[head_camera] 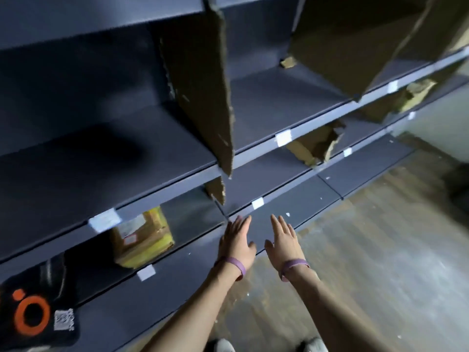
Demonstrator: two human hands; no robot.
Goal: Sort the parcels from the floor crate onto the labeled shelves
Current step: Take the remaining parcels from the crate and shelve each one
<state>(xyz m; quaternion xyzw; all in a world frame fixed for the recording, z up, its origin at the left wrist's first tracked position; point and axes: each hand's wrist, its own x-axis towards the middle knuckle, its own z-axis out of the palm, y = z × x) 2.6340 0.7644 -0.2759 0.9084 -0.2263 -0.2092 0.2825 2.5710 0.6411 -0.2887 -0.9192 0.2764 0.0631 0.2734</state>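
Head view, shelf labels (283, 138) unreadable, orange ring logo (19, 316), QR sticker (64, 319)

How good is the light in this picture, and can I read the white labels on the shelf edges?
Head view: the light is dim, so the dark shelves lose detail; a soft shadow lies on the middle one at left; the floor at right is brighter; the white labels are blurred and unreadable, as is the sticker on the yellow-taped parcel.

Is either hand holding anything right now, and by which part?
Nothing is held: the left hand and the right hand are both open, fingers straight.
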